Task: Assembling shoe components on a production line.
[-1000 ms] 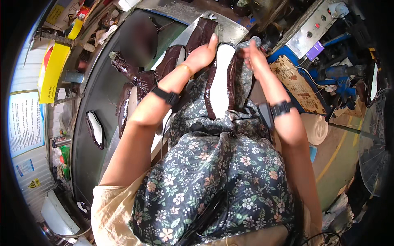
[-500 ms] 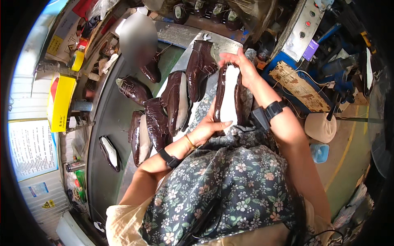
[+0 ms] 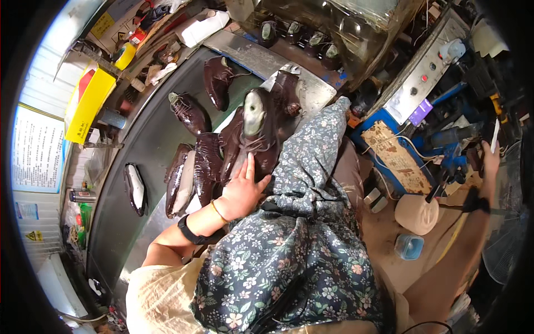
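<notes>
Dark brown shoe (image 3: 253, 136) on a pale last, sole side up, centre of the frame, lying partly on the grey metal bench (image 3: 139, 147) and partly against the floral apron (image 3: 289, 256). Left hand (image 3: 242, 192) lies flat on its near end, fingers spread and extended, palm down; not gripping anything. Black wristband and a thin bangle on that forearm.

Right hand (image 3: 490, 158) far out at the right edge of the frame, arm stretched away from the bench. It seems closed round a slim pale tool (image 3: 495, 136), but that part is small and blurred; cannot tell for sure.

More brown shoes just left of the held one: a cluster of three or so (image 3: 194, 175) touching one another, two singles farther up the bench (image 3: 189, 111) (image 3: 218, 80). A lone sole-up shoe (image 3: 135, 189) lies apart at mid left.

Upper left: yellow box (image 3: 89, 100), roll of yellow tape (image 3: 125, 55), white bottle (image 3: 203, 28). Top centre: a machine with a row of dark fittings (image 3: 295, 36). Right of centre: blue machine with a grey control panel (image 3: 420, 83), a worn board (image 3: 397, 158) with cables, a tan round block (image 3: 417, 214), a small blue tub (image 3: 410, 246). Fan grille (image 3: 509, 245) at the lower right.

The apron fold rises between bench and floor, hiding the bench's near edge.
</notes>
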The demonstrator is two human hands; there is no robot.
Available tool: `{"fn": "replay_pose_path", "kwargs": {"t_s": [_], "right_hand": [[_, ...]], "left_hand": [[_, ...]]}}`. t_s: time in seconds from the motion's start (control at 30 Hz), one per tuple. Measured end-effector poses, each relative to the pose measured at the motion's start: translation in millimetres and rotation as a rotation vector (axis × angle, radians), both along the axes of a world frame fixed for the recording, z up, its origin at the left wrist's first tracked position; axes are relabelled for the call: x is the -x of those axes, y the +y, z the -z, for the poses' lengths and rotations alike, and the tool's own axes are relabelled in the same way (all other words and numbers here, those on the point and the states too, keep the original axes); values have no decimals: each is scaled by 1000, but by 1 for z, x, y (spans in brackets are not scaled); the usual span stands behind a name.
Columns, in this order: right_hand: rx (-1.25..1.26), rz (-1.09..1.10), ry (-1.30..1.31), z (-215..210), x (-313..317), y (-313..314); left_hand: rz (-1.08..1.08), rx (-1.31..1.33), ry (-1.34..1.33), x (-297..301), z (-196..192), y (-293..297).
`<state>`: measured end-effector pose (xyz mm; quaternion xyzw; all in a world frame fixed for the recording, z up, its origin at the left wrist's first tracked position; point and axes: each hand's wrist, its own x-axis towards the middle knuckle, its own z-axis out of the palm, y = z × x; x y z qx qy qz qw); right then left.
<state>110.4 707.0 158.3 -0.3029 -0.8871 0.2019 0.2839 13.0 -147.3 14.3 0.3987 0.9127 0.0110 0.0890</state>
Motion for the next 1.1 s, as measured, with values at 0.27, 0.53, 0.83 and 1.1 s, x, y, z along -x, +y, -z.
{"fn": "replay_pose_path", "kwargs": {"t_s": [0.27,0.53,0.83,1.1], "right_hand": [[5,-224,483,60,58,-333],[343,-957,253,76,65,-564],[1293,-1046,-501,87,62,-505],[1744,-768,210,109,160,-531]], "left_hand": [[-208,-1111,-786,36,-55,82],[-509,-1777,-1480,97,-78,128],[-89,-990,-513,31,-63,105],[-742,-699,280,79,6,17]]}}
